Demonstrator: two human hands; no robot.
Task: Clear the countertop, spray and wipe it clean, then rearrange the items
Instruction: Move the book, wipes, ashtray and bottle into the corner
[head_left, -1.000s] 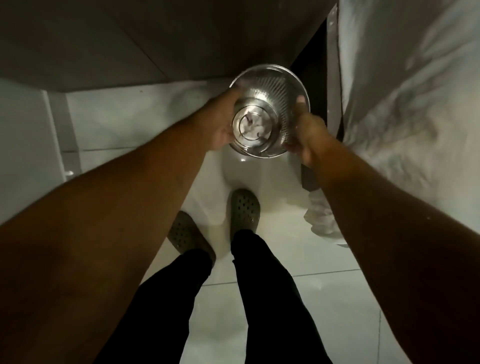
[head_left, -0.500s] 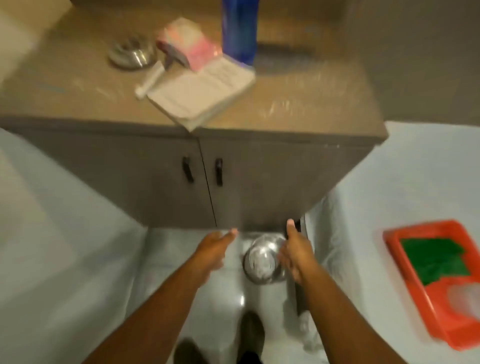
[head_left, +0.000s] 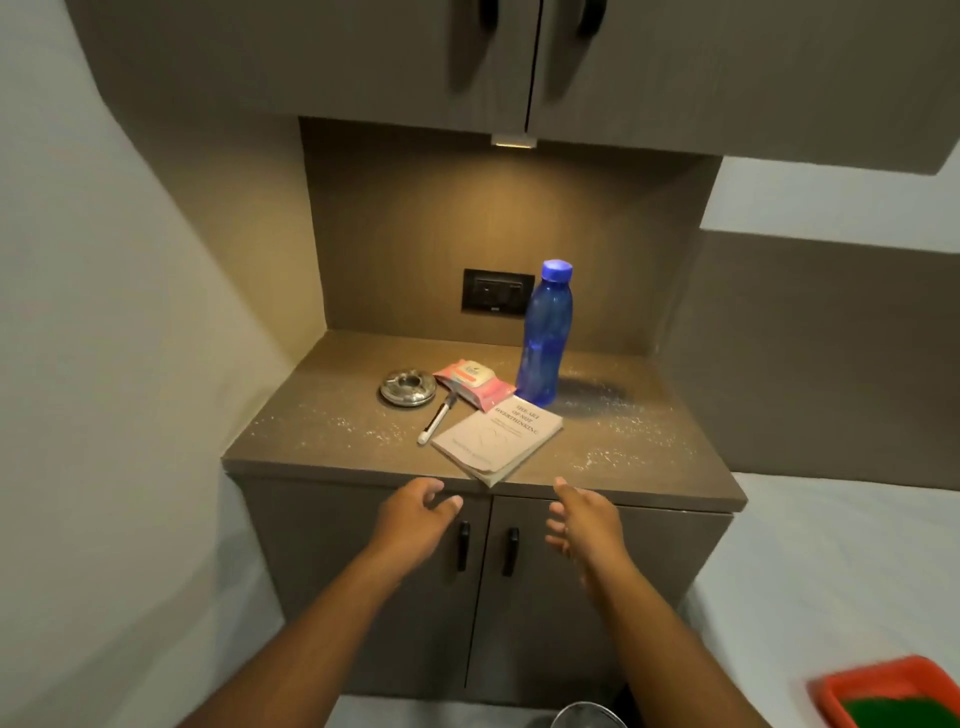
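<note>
Brown countertop (head_left: 322, 426) dusty; left hand (head_left: 415, 514), right hand (head_left: 584, 522) empty (fingers spread) below book (head_left: 498, 439)

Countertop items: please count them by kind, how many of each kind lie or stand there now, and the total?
Blue bottle: 1
Book: 1
Pink wipes packet: 1
Pen: 1
Round metal dish: 1
Total: 5
</note>
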